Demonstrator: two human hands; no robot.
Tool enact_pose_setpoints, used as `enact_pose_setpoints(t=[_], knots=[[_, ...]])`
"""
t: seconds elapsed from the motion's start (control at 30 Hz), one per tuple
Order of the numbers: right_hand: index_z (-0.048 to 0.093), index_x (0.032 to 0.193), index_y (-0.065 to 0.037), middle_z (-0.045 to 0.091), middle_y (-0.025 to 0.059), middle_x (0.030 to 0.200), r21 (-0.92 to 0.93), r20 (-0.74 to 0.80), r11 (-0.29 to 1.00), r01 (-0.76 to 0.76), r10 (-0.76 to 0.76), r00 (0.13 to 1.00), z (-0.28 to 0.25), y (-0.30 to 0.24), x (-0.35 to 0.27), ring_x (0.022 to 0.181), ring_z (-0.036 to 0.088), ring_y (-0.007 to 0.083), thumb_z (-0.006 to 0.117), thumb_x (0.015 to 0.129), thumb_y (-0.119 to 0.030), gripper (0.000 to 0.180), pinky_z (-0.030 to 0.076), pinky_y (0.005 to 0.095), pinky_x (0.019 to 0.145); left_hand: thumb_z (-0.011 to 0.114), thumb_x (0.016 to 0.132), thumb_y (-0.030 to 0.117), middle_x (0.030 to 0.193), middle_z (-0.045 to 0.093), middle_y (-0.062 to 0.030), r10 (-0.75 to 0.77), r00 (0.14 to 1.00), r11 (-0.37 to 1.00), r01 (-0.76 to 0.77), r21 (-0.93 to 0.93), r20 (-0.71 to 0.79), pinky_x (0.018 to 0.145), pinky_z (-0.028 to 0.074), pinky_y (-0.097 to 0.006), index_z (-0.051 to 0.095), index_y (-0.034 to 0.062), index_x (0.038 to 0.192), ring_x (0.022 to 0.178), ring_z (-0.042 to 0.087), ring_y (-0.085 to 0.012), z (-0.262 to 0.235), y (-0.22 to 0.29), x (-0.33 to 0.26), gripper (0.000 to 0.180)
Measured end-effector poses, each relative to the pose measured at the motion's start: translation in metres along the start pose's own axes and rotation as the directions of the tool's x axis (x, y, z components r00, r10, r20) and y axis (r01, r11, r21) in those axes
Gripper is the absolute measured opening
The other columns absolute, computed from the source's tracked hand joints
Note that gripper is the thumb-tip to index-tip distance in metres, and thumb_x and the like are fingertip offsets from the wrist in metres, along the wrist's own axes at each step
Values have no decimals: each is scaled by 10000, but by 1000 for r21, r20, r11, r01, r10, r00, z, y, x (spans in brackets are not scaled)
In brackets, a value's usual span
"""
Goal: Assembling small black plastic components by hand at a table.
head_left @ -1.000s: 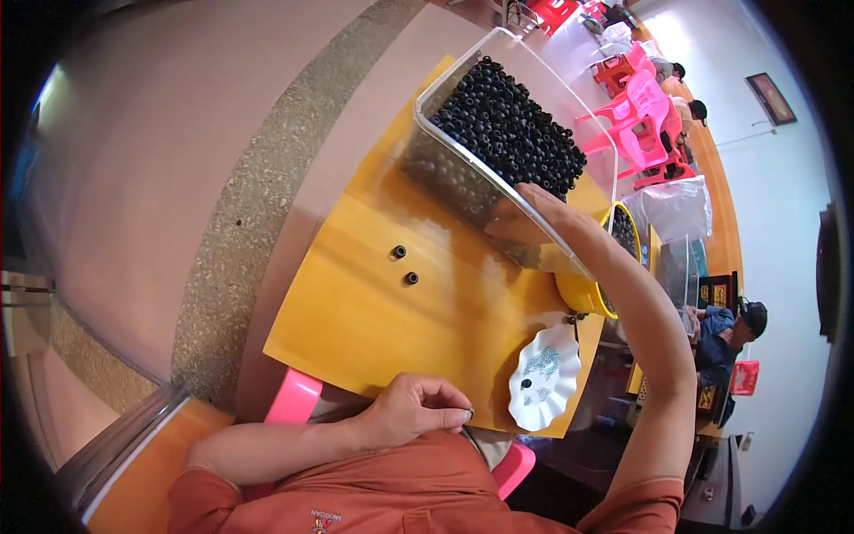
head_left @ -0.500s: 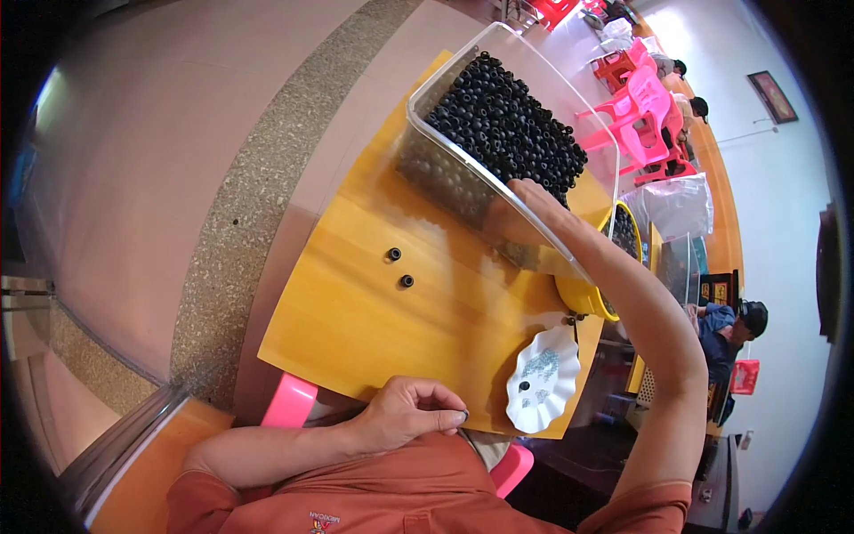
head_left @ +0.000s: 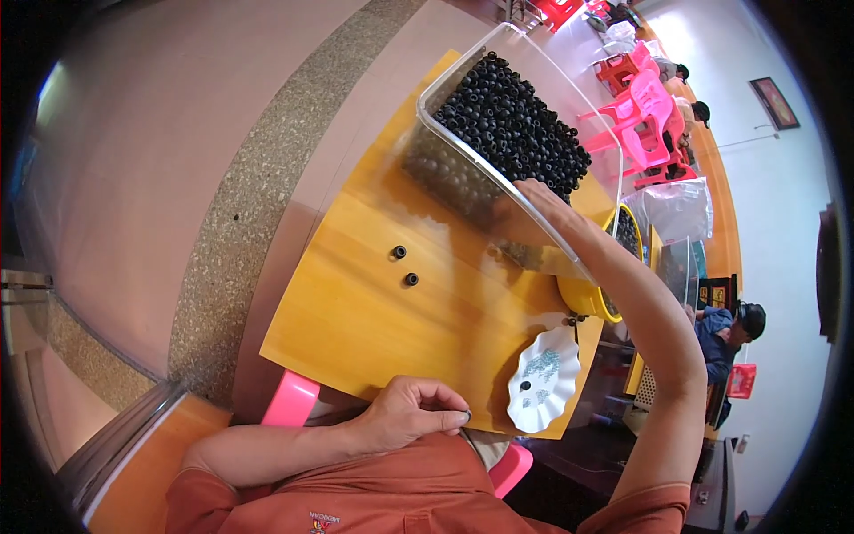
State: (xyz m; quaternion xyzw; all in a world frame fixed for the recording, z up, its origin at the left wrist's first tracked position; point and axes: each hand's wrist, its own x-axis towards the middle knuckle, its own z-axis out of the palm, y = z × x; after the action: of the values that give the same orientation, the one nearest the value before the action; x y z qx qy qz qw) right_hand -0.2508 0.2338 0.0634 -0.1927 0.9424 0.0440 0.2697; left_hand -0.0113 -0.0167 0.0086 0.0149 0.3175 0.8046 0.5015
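Observation:
My left hand (head_left: 411,414) is at the table's near edge, thumb and forefinger pinched on a small dark piece (head_left: 467,416) that barely shows. My right hand (head_left: 534,214) reaches into a clear plastic bin (head_left: 480,160) holding a heap of small black ring-shaped parts (head_left: 516,116). Its fingers are down by the near end of the heap, blurred behind the bin wall, so what they grip is hidden. Two loose black rings (head_left: 399,253) lie on the table left of the bin. A white wavy-edged dish (head_left: 532,412) holds tiny pale bluish bits and one black part (head_left: 525,385).
A yellow tub (head_left: 587,298) with dark parts stands right of the bin, partly behind my right forearm. The wooden table (head_left: 356,329) ends close to my lap. Pink chairs (head_left: 645,116) and a seated person (head_left: 725,334) are farther to the right.
The bin and the two loose rings sit slightly farther right in view. My left hand keeps its pinch, and my right hand stays inside the bin.

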Motion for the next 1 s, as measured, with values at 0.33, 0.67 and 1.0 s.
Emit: enact_pose_setpoints(t=[0.33,0.67,1.0], knots=[[703,823,-75,670,147,784,-31,7,998,61,-61,998,-4,-6,-2,724,649,310,679,748,-333,269,523,385,664,675,859,89,850,662,-46,5,1000,1000,-5,20,-8,713,503,-220,650,-15,967,763,613,-83,-2,-2,1,152],[669,779,-65,648,164,771,-63,-47,994,93,-96,994,5,-3,1,709,626,348,666,731,-305,245,515,389,643,679,857,94,844,664,-42,5,1000,1000,-5,4,-26,707,507,-219,652,-17,963,756,615,-81,-1,-2,0,156],[590,692,-7,486,133,556,83,-307,916,393,-352,884,-17,-3,-23,464,448,224,632,699,-150,149,408,343,486,677,862,93,837,658,-48,52,998,998,-52,29,-18,691,514,-227,643,-24,970,745,619,-93,-1,-5,0,163]])
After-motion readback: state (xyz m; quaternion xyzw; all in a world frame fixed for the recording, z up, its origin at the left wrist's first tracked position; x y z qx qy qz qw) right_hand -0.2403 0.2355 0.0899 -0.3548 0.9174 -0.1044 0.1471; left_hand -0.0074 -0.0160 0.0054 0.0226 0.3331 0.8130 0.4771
